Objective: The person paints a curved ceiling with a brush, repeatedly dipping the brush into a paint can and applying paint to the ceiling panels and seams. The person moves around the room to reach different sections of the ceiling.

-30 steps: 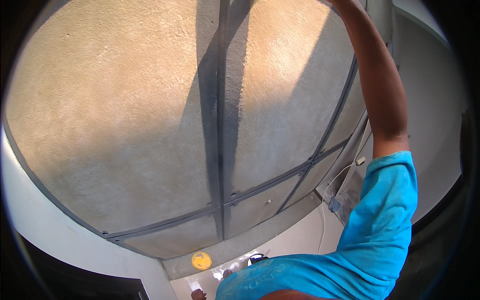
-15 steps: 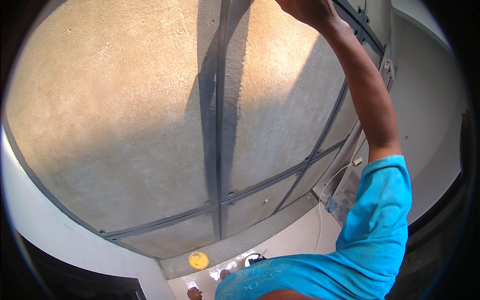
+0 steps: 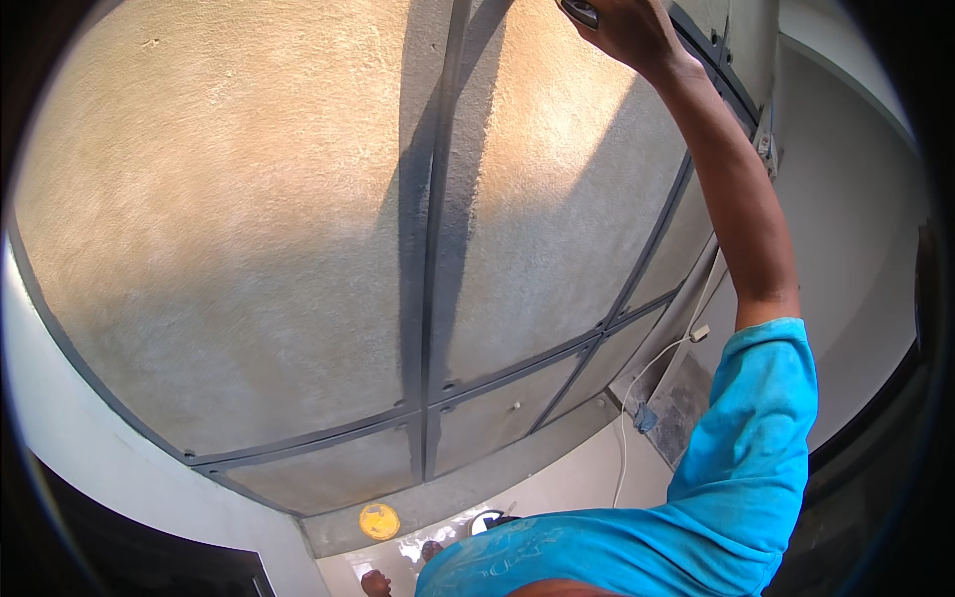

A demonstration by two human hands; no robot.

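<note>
My right hand (image 3: 632, 35) is raised to the top edge of the view, in front of a textured beige wall panel (image 3: 557, 129). Its fingers are wrapped round a dark, rounded handle (image 3: 580, 13) with a shiny edge. Whatever that handle belongs to lies beyond the picture, so its kind does not show. A blue sleeve (image 3: 751, 418) covers my upper right arm. Beside the hand, a dark grey vertical groove (image 3: 435, 229) divides the wall panels. My left hand is out of view.
Below, a yellow round lid (image 3: 379, 521) lies by the wall's foot. A bucket-like white round container (image 3: 485, 521) stands near my bare feet (image 3: 376, 583). A white cable (image 3: 624, 438) with a plug runs down at the right, beside a grey panel (image 3: 681, 403).
My right hand has come slightly lower into view, and the dark handle in it now shows. The lid, container and cable appear shifted slightly left as the view moved.
</note>
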